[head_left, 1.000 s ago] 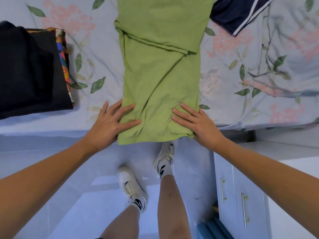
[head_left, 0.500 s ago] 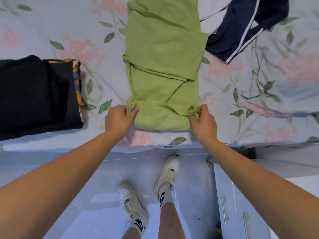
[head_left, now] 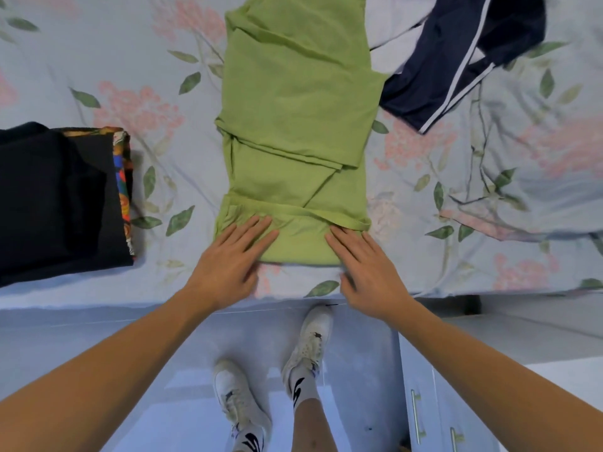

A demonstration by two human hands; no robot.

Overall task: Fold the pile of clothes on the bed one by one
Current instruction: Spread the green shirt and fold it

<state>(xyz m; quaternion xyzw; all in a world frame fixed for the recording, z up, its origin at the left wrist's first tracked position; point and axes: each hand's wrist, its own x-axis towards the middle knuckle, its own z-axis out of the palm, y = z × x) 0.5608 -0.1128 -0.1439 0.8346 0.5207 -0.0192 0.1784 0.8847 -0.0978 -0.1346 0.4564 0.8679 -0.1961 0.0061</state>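
green garment (head_left: 295, 102) on the bed (head_left: 456, 190), near folded edge under flat, released fingers (head_left: 261, 228) of both hands

Under and around my workspace

A floral sheet (head_left: 137, 102), pale with pink blossoms and green leaves, covers the bed in front of me. Below its edge I see my white sneakers (head_left: 306, 344) and black-marked socks (head_left: 301, 391) on a glossy tiled floor (head_left: 156, 386), and at lower right a white cabinet (head_left: 434, 419) with metal handles (head_left: 416, 415).
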